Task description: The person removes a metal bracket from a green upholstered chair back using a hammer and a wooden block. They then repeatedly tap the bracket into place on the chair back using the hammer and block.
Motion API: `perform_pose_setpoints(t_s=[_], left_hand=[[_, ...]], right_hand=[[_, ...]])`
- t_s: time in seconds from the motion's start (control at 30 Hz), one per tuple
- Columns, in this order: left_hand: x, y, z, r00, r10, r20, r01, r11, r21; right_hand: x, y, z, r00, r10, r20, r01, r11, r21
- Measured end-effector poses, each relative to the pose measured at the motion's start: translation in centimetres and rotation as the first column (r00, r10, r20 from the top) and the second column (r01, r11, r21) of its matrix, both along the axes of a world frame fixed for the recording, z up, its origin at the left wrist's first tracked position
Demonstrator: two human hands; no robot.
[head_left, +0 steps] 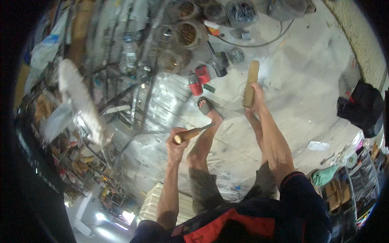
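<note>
My left hand (176, 149) is closed round the pale wooden handle of a chisel (190, 133). Its thin dark blade slants up and to the right, in front of my left shin. Farther forward and to the right, my right hand (257, 95) grips a block of wood (252, 79) by its lower part. The block is long, light brown and held nearly upright in the picture. Chisel and block are well apart. Some fingers of my right hand are hidden behind the wood.
Red and black power tools (195, 85) and a dark cordless drill (219, 62) lie on the pale floor (300, 101). Tubs of small metal parts (188, 34) stand beyond. A metal rack (121, 89) borders the left; a black bag (362, 107) sits right.
</note>
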State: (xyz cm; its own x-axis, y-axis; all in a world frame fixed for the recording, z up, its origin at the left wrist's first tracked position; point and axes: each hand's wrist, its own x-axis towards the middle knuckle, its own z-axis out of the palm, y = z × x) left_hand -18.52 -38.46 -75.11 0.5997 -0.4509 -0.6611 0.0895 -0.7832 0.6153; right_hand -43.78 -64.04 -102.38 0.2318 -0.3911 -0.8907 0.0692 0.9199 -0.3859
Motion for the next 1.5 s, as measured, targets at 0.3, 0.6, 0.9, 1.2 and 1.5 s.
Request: perform_pose_setpoints(t_s=[0.3,0.6,0.9,1.2,1.5], left_hand=[[0.9,-2.8,36.0,0.819,0.290,-0.496,-0.574,0.418,-0.704],[-0.8,-0.5,59.4,0.922,0.381,-0.075,-0.188,0.270,-0.944],[1.5,3.8,72.4,0.461,0.553,0.694,0.656,0.315,-0.686],[6.0,0.7,74.2,0.185,0.188,0.965,0.837,0.484,-0.255],[8.5,-0.6,73.5,-0.038,-0.054,0.998,0.832,0.551,0.061]], right_hand=[[-4.2,0.0,40.8,0.968,0.118,0.224,-0.147,0.982,0.121],[-6.6,-0.1,50.8,0.904,0.427,0.004,-0.381,0.812,-0.441],[-6.5,0.0,52.7,0.864,0.484,-0.137,-0.486,0.734,-0.474],[-3.2,1.9,54.0,0.794,0.563,-0.227,-0.598,0.659,-0.457],[-5.7,1.2,49.4,0.582,0.594,-0.555,-0.812,0.401,-0.423]])
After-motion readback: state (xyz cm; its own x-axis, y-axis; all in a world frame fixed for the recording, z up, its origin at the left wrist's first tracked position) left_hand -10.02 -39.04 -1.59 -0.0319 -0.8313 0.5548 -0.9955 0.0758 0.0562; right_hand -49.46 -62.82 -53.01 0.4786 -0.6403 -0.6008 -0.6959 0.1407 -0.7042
